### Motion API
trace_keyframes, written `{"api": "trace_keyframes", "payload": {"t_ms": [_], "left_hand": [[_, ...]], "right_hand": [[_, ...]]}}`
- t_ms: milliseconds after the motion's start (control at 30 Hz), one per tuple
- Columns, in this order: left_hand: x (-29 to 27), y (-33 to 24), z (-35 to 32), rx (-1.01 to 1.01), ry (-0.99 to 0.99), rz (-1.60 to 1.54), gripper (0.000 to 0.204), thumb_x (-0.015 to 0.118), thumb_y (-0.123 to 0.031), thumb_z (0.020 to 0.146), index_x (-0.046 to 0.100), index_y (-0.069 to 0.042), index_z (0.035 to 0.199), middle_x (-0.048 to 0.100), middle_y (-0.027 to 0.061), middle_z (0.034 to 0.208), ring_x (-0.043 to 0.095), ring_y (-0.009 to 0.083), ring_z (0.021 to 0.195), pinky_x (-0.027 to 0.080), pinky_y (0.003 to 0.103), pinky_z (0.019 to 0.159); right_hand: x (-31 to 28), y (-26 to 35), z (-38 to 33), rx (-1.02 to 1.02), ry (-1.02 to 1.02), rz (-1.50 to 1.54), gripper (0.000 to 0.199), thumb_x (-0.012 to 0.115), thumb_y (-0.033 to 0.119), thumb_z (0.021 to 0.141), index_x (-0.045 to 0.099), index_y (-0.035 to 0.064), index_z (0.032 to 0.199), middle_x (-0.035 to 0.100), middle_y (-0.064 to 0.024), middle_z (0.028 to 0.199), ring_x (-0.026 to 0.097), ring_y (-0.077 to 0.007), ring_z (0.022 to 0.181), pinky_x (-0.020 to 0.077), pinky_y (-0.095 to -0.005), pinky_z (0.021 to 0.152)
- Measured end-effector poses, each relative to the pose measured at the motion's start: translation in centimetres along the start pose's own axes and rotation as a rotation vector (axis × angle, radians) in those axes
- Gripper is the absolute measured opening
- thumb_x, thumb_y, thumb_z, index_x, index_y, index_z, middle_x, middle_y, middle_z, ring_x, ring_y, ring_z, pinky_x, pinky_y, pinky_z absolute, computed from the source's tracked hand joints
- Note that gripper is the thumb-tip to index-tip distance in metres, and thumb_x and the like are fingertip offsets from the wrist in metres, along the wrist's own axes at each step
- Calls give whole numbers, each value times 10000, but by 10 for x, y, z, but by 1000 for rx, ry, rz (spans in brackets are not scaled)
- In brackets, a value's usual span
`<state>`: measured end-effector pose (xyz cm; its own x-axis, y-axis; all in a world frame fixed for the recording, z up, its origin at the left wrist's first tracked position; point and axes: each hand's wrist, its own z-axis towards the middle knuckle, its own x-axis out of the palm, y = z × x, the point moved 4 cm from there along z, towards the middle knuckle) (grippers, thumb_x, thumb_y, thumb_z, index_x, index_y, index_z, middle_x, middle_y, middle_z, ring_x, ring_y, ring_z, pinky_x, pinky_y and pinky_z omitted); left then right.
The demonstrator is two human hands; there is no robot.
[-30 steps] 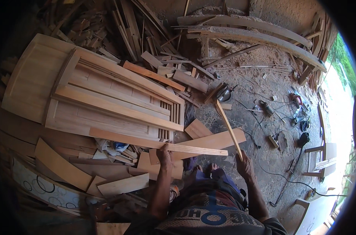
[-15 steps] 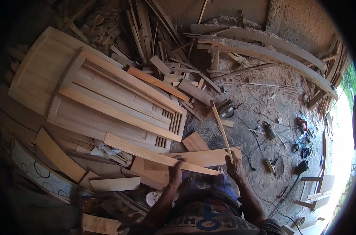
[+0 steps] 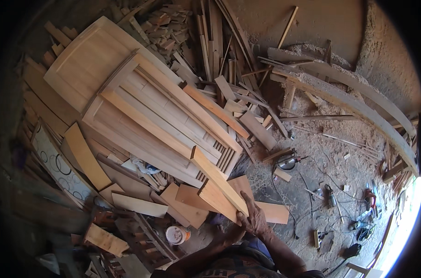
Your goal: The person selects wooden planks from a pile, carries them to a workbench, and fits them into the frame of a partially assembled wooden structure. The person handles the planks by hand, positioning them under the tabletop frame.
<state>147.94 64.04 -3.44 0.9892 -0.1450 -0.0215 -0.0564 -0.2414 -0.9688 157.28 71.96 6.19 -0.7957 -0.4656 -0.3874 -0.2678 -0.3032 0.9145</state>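
Close together in front of my body, my two hands hold the near ends of two pale wooden boards. My right hand [image 3: 256, 218] is closed around the end of the upper narrow board [image 3: 218, 178], which points away and to the left. Just below it, the grooved lower board [image 3: 218, 200] runs to my left hand [image 3: 234, 234]. That hand is closed at the lower board's near end, its fingers partly hidden. The far end of the upper board overlaps the slatted corner of a panelled wooden door [image 3: 145, 132] in this view.
Wide planks [image 3: 271, 212] lie at my feet. A white bucket [image 3: 177, 235] stands to the left. On the right are a circular saw [image 3: 288, 162], other power tools [image 3: 371, 197] and trailing cords. Curved beams [image 3: 345, 95] and heaped offcuts [image 3: 166, 28] are farther back.
My hands have come together from apart. The long strip in my left hand and the thin strip in my right now lie side by side. The view has shifted left.
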Motion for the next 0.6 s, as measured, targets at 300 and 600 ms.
{"api": "trace_keyframes", "payload": {"t_ms": [300, 600], "left_hand": [[-10, -6, -16, -65, -2, -258, 535, 464, -292, 1031, 255, -11, 1436, 403, 152, 1382, 414, 238, 1312, 373, 369, 1073], [-39, 2, -35, -35, -82, -306, 482, 463, -266, 1025, 305, -11, 1402, 438, 155, 1348, 446, 245, 1285, 393, 391, 1057]], "right_hand": [[18, 48, 27, -133, 111, 22, 856, 514, 616, 894, 260, 70, 1502, 502, -316, 1291, 565, -491, 1098, 480, -528, 924], [57, 113, 33, -192, 360, -119, 864, 501, 619, 908, 238, 65, 1515, 553, -277, 1108, 604, -472, 944, 505, -537, 809]]}}
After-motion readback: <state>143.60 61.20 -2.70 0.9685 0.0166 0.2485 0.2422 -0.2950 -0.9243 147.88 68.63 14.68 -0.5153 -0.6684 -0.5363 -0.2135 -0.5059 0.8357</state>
